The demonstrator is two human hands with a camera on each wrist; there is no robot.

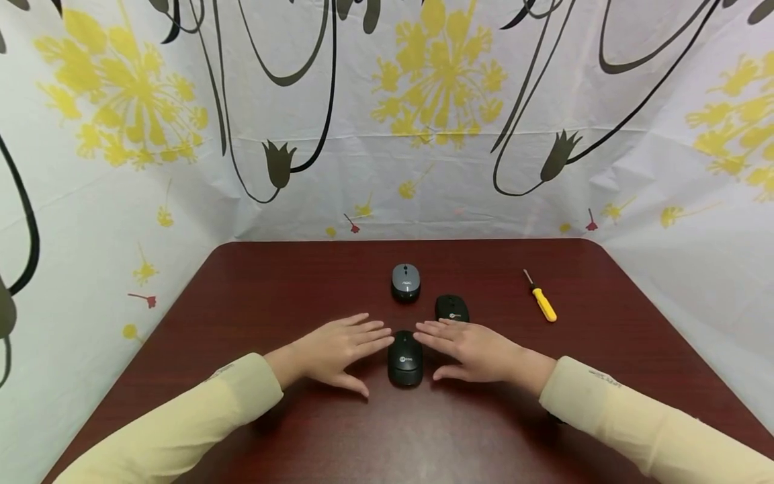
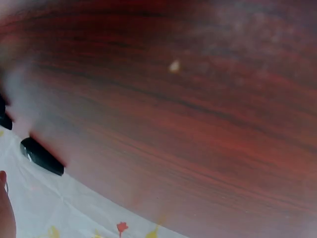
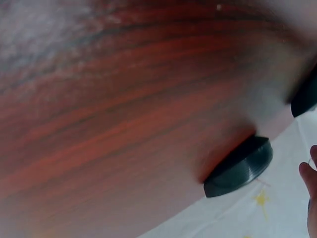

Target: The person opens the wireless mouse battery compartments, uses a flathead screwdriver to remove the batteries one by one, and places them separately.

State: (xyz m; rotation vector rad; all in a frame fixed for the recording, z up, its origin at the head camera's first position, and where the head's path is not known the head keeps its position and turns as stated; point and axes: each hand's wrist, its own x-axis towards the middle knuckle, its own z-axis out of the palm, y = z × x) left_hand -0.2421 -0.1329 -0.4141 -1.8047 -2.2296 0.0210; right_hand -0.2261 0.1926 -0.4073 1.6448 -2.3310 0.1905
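Observation:
In the head view a black computer mouse (image 1: 405, 359) lies between my two hands. My left hand (image 1: 343, 348) is just left of it, palm down with fingers extended and fingertips close to its upper left edge. On the other side is my right hand (image 1: 471, 351), also palm down with straight fingers, their tips near the mouse's upper right. Whether either hand touches it I cannot tell. A second black mouse (image 1: 452, 308) sits just beyond the right hand, which hides its near edge. Farther back stands a grey and black mouse (image 1: 406, 282).
A screwdriver (image 1: 544, 304) with a yellow handle lies at the right of the dark red wooden table (image 1: 290, 282). Patterned white cloth (image 1: 363, 148) hangs behind and along the sides of the table. Each wrist view shows dark mice near the table edge, partly cut off.

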